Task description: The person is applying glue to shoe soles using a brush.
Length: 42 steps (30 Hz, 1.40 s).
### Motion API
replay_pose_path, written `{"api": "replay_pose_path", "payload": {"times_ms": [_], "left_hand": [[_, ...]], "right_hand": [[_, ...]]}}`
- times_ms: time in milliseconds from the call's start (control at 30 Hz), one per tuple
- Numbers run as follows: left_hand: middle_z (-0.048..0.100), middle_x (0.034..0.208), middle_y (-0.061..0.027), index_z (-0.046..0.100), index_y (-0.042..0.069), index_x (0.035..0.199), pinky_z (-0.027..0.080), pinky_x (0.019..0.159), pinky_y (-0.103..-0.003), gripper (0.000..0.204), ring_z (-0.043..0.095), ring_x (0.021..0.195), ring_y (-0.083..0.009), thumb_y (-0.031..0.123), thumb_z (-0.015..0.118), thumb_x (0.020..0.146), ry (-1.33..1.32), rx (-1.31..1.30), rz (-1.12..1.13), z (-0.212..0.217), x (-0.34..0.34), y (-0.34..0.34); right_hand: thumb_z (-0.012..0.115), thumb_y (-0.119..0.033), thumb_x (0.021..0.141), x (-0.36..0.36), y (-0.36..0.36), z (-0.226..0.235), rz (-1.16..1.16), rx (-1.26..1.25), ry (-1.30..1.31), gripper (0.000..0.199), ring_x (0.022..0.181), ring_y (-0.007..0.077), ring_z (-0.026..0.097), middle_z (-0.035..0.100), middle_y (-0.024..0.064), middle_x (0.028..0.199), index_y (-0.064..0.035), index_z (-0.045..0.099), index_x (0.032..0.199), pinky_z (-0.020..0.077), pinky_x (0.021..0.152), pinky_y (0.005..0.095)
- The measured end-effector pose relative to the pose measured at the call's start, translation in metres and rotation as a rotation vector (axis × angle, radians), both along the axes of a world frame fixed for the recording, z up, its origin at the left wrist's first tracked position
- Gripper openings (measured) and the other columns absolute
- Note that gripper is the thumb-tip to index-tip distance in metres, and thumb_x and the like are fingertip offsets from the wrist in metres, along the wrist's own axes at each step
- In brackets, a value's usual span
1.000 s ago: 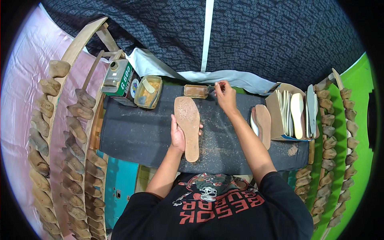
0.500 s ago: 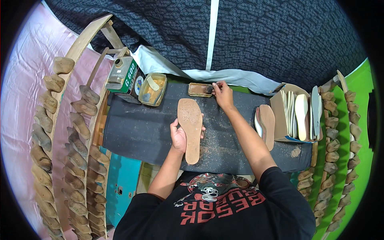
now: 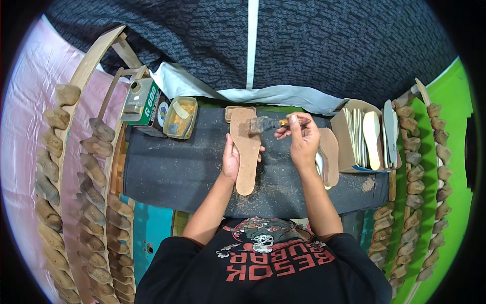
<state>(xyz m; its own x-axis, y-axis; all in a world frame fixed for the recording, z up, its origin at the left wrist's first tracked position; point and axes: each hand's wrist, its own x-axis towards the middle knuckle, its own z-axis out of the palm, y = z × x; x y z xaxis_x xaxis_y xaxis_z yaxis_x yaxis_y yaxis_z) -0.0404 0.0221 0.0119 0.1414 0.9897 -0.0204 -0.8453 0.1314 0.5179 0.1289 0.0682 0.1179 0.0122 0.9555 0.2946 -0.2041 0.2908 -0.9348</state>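
Note:
A tan insole (image 3: pixel 246 167) is held above the dark cloth by my left hand (image 3: pixel 231 158), with the thumb along its left edge and fingertips showing at its right edge. My right hand (image 3: pixel 304 139) grips a brush (image 3: pixel 276 123) by its dark, stained handle. The brush lies sideways, its dark head (image 3: pixel 259 125) over the wide upper part of the insole; whether the bristles touch is hard to tell. Behind the insole's top end, a small rectangular tray (image 3: pixel 233 111) is partly hidden.
At the back left stand a green-and-white metal can (image 3: pixel 139 104) and a yellowish tub (image 3: pixel 190 105) holding tools. To the right are stacked insoles (image 3: pixel 330 157) and a cardboard box (image 3: pixel 343 144) of insoles. Racks of wooden shoe lasts (image 3: pixel 48 213) flank the cloth-covered table (image 3: pixel 172 175), which bears scattered shavings.
My right hand has come back from the small tray with the brush and brought it over the insole. The insole remains in my left hand. The whole view has shifted slightly.

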Motion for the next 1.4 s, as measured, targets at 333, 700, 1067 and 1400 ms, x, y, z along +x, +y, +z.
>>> {"api": "replay_pose_path", "payload": {"times_ms": [333,700,1067,1400], "left_hand": [[0.064,0.132,-0.012,0.049,0.007,0.145,0.059,0.072,-0.037,0.075,0.069,0.096,-0.0263,0.065,0.022,0.105,-0.074,0.033,-0.075,0.034,0.015,0.016],[0.06,0.139,-0.0116,0.05,0.011,0.145,0.055,0.073,-0.039,0.074,0.066,0.102,-0.025,0.065,0.021,0.104,-0.084,-0.017,-0.057,0.025,0.008,0.012],[0.068,0.122,-0.0107,0.055,0.011,0.139,0.055,0.075,-0.041,0.073,0.068,0.098,-0.0281,0.067,0.026,0.103,-0.202,-0.071,-0.124,0.021,0.007,0.006],[0.068,0.121,-0.0111,0.057,0.01,0.137,0.056,0.077,-0.043,0.073,0.068,0.097,-0.0282,0.067,0.028,0.102,-0.279,-0.016,-0.223,0.018,0.018,0.006]], "right_hand": [[0.061,-0.01,0.102,0.023,-0.026,0.007,-0.119,0.018,-0.252,0.01,0.065,0.0091,0.066,0.065,0.0046,0.085,-0.0008,0.06,0.105,0.0562,0.058,0.024],[0.063,-0.01,0.1,0.021,-0.025,0.012,-0.174,0.064,-0.343,0.01,0.06,0.0073,0.064,0.065,0.0033,0.074,-0.0008,0.061,0.098,0.0521,0.052,0.0224],[0.062,-0.011,0.102,0.014,-0.026,0.012,-0.094,0.014,-0.28,0.009,0.061,0.0083,0.064,0.064,0.004,0.081,-0.0017,0.06,0.102,0.0539,0.054,0.0216],[0.059,-0.012,0.104,0.005,-0.029,0.012,-0.073,0.033,-0.235,0.011,0.059,0.0062,0.061,0.062,0.0025,0.076,-0.0016,0.059,0.099,0.0547,0.055,0.0226]]}}
